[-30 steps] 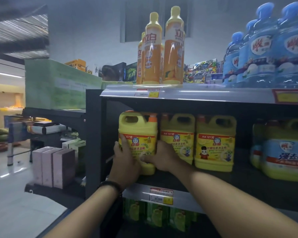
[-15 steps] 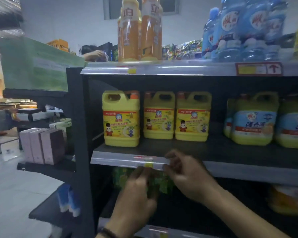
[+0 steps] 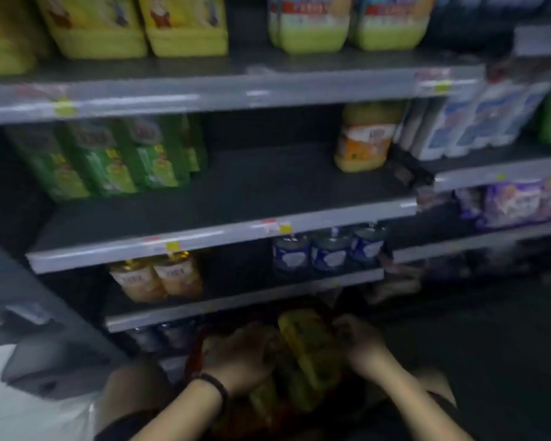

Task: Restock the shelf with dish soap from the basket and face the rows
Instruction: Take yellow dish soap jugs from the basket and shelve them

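The view is blurred and points down at the foot of the shelf. A yellow dish soap jug [image 3: 309, 348] lies tilted in the red basket [image 3: 194, 354] on the floor. My left hand [image 3: 242, 358] grips its left side and my right hand [image 3: 360, 345] grips its right side. More yellow jugs [image 3: 264, 399] show dimly below it in the basket. At the top of the frame a row of yellow jugs [image 3: 185, 23] stands on the upper shelf [image 3: 204, 93].
Green boxes [image 3: 109, 157] and an orange jug [image 3: 363, 138] stand on the middle shelf, with bare dark shelf between them. Lower shelves hold amber bottles [image 3: 156, 278] and blue bottles [image 3: 328, 249]. White packs [image 3: 465, 122] and purple packs [image 3: 516, 202] fill the right bay.
The view has dropped from the yellow-jug shelf to the floor. Both hands moved down from the shelf edge into the basket and took hold of a yellow jug.
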Available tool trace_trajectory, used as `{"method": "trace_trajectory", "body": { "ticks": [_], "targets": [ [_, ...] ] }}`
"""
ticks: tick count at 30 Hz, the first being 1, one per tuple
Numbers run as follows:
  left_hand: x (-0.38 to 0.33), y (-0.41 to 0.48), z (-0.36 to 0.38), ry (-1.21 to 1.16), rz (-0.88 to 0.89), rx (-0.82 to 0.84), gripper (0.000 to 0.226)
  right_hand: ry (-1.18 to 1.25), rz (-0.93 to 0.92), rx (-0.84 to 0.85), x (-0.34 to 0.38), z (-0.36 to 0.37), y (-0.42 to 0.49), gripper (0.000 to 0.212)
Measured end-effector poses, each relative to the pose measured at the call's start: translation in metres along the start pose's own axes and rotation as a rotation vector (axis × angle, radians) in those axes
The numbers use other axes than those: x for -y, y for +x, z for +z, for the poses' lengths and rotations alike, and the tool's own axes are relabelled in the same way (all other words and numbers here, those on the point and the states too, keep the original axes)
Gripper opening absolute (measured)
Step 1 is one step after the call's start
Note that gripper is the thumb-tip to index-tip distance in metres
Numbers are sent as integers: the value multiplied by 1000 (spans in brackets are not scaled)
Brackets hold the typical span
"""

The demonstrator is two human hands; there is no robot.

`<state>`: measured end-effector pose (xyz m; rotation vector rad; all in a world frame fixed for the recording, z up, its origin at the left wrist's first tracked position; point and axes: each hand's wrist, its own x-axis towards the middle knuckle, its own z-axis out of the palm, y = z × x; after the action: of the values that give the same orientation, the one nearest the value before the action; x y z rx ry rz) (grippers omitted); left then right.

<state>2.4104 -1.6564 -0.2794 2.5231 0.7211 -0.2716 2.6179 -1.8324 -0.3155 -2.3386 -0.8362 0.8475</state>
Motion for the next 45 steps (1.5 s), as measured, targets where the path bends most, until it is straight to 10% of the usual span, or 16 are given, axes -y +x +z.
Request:
{"method": "trace_trajectory", "body": {
  "ticks": [9,25,35,45],
  "targets": [
    [-42,42,98,21,14,222,105,158,210,73,-93,80,-4,41],
    [-51,93,185,246,-107,341,70,172,318,152,-132,100,11,41],
    [-9,70,176,-156,20,2,53,169,154,99,-155,126,29,54],
    [2,61,117,-201,73,-52,57,703,86,-109,-97,87,-5,45]
  ]
}}
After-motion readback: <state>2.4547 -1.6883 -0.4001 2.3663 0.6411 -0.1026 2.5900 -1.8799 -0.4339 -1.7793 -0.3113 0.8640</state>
